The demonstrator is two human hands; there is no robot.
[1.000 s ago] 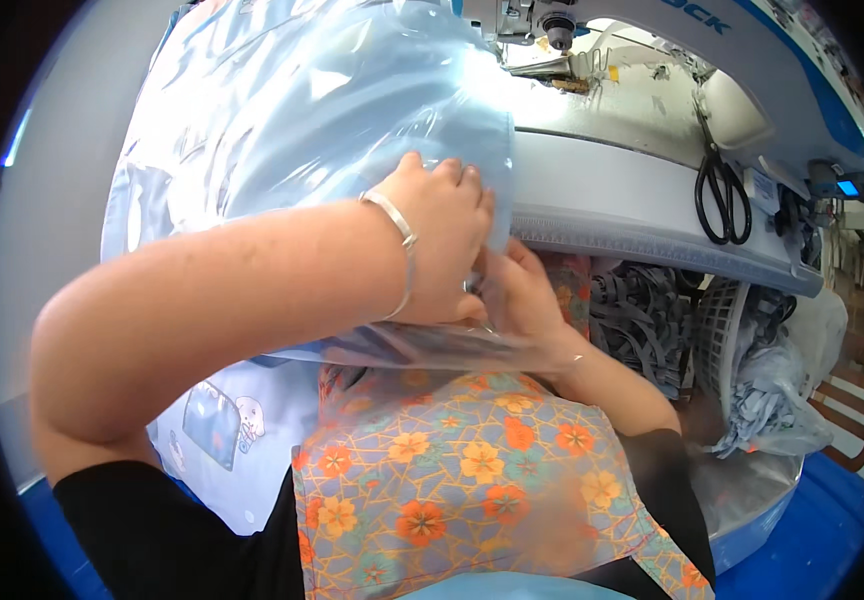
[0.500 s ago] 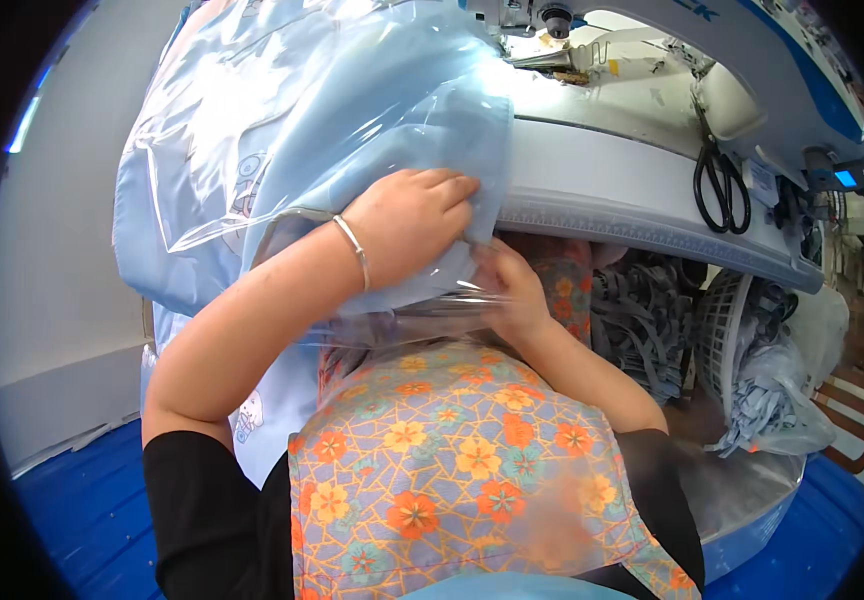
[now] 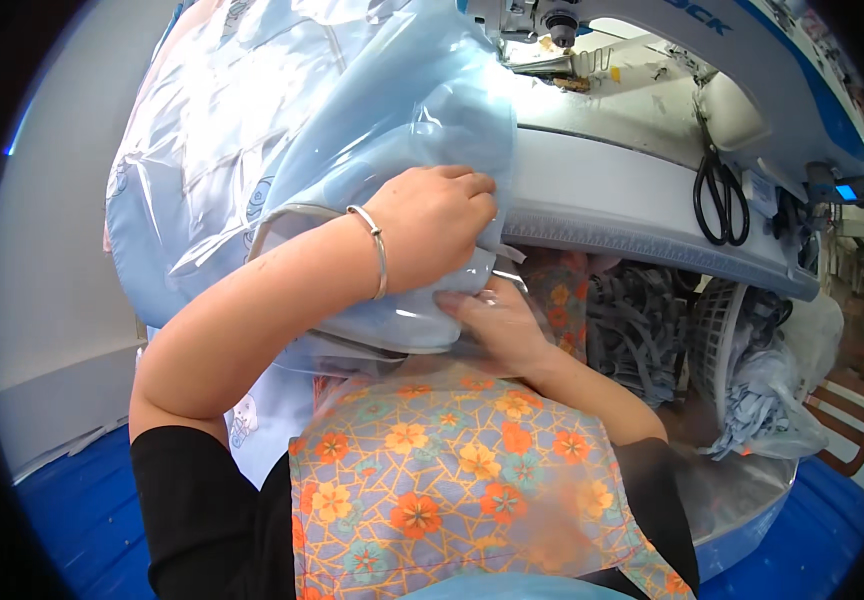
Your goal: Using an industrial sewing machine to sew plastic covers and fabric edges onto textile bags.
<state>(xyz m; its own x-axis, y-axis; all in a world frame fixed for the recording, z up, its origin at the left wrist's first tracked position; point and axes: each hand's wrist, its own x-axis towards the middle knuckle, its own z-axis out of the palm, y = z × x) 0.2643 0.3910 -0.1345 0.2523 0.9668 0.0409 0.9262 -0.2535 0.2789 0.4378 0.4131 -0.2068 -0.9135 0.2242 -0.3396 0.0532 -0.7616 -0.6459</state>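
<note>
A light blue fabric piece (image 3: 392, 120) with glossy clear plastic over it covers the left of the sewing table and hangs over its front edge. My left hand (image 3: 442, 225), a silver bangle at its wrist, lies on it with curled fingers gripping near the fabric's right edge. Lower down, just off the table's front edge, my right hand (image 3: 502, 325) is closed on the hanging edge of the clear plastic, thumb on top; its other fingers are partly hidden. A shiny strip shows beside those fingers; I cannot make out what it is.
A white sewing machine (image 3: 792, 70) stands at the back right. Black scissors (image 3: 722, 205) lie on the table near a ruler strip (image 3: 642, 240). Below are dark fabric strips (image 3: 637, 320) and a white basket (image 3: 717, 330) with scraps. A floral apron (image 3: 452, 470) covers my lap.
My left hand has shifted slightly right and down. My right hand has moved lower, and the near edge of the plastic-covered fabric now folds and bulges toward me.
</note>
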